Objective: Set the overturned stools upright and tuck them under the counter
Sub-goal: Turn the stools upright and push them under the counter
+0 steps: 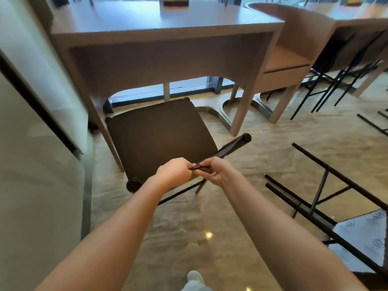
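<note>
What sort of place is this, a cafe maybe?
Likely a cafe or lounge: a tall wooden counter by a window, black-framed stools under the next counter, and a polished floor.

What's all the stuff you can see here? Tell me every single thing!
near counter: one, pale wood, straight ahead
upright stool: one, dark brown seat, black frame, front edge under the near counter
overturned stool: one, black legs, grey patterned underside, lying on the floor at right
far counter: one, pale wood, upper right
tucked stools: several, black, under the far counter
box: one, orange and black, on the near counter
floor: beige, shiny
shoe: one, white, bottom edge
left hand: grips the upright stool's back bar
right hand: grips the same bar
</note>
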A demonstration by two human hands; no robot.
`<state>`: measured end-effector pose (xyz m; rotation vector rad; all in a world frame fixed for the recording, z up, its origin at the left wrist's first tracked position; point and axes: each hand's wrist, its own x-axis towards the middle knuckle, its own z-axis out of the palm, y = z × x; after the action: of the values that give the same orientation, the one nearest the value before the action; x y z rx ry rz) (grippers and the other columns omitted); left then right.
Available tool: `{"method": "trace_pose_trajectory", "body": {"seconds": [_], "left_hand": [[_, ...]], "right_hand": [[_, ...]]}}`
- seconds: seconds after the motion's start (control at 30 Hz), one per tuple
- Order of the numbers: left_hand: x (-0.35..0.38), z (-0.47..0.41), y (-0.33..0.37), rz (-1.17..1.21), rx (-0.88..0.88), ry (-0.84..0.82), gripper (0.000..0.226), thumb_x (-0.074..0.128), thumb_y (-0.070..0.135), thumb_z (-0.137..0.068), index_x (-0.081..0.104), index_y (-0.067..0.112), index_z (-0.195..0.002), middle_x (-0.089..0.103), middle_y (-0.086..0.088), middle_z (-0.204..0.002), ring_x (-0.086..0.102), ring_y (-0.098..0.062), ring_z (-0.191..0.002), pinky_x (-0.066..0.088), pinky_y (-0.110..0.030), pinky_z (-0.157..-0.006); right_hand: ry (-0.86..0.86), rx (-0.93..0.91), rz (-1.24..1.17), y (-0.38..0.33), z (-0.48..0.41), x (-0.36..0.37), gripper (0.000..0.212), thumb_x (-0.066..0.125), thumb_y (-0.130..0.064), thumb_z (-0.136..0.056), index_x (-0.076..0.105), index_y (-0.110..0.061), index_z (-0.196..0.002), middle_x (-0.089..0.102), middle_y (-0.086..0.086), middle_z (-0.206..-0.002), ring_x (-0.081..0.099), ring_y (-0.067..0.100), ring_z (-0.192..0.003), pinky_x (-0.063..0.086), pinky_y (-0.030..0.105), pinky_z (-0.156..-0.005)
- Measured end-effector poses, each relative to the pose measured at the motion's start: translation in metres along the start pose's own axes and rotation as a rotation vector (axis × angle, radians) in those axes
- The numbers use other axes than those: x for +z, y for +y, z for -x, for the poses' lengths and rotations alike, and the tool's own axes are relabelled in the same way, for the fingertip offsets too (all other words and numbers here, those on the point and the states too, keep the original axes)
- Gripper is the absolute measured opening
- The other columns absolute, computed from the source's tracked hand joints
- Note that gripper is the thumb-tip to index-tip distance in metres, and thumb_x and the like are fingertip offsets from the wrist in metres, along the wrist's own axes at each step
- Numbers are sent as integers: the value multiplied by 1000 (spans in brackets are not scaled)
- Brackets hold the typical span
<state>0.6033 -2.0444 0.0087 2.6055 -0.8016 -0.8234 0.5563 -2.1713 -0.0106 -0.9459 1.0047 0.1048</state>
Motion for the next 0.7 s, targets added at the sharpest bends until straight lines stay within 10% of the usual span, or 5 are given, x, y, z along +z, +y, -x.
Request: {"method": "trace_pose_trajectory", "body": {"seconds": [0.27,0.7], "left_hand": [[-12,-14,-11,-107,-99,259,43,31,27,-103,42,41,-142,57,6,-136,52,-17,-122,32,-37,-101],[-49,-55,-46,-175,-25,319,42,25,44,-103,39,42,-142,58,8,-135,56,-16,-118,38,-36,-94]], "right_hand": [[-124,12,-18,-39,-17,35,17,39,16,-91,52,7,-86,58,28,-85,63,43,-85,53,51,-76],[-95,-19,-41,-71,-47,77,13,48,16,-89,55,6,-87,57,26,-89,62,37,-79,57,46,-77]]}}
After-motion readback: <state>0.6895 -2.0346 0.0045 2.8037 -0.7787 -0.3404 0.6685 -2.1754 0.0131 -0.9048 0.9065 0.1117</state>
